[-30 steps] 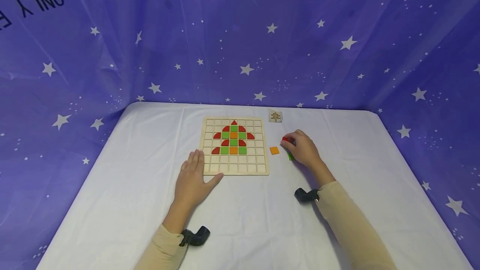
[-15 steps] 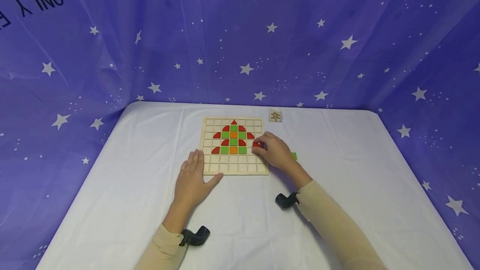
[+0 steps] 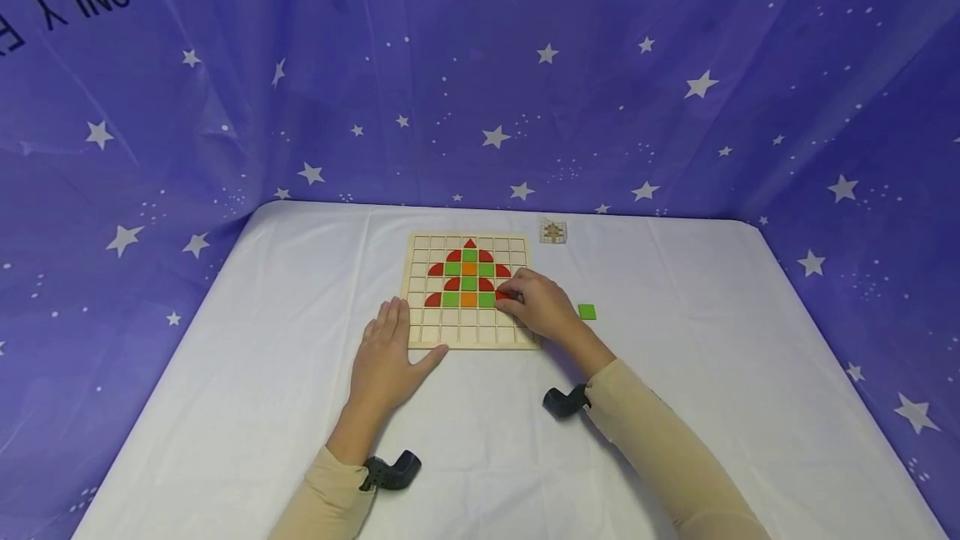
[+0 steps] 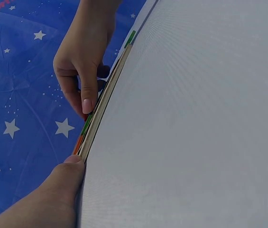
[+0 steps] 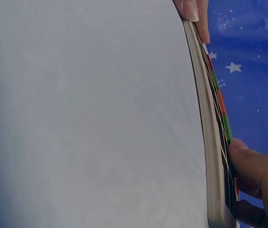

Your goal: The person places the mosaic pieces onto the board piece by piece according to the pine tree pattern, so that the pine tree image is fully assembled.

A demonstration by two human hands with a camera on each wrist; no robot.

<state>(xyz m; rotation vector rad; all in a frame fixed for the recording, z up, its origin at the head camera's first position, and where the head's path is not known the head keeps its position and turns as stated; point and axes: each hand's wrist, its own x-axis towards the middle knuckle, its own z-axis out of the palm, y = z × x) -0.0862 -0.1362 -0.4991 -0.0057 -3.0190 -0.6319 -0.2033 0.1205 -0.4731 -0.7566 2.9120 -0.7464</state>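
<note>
A wooden grid board (image 3: pixel 487 336) lies on the white-covered table, bearing red, green and orange tiles set in a tree shape. My left hand (image 3: pixel 381 365) rests at its lower left corner, fingers straight along the left side and the thumb at the near edge. With thumb and fingers my right hand (image 3: pixel 542 307) pinches a red tile (image 3: pixel 502 295) at the right end of the lowest tile row, beside a green tile (image 3: pixel 486 299). Most of the red tile is hidden by the fingers. Both hands (image 4: pixel 84 61) also show in the left wrist view.
A loose green square tile (image 3: pixel 587 312) lies right of the board, near my right wrist. Behind it, near the far table edge, is a small picture card (image 3: pixel 553 231) with a tree pattern. A purple star-printed curtain (image 3: pixel 450 90) surrounds the table.
My right hand has carried the red tile left from the table onto the board. The orange tile beside the board is now out of sight where the right hand lies. My left hand stays put.
</note>
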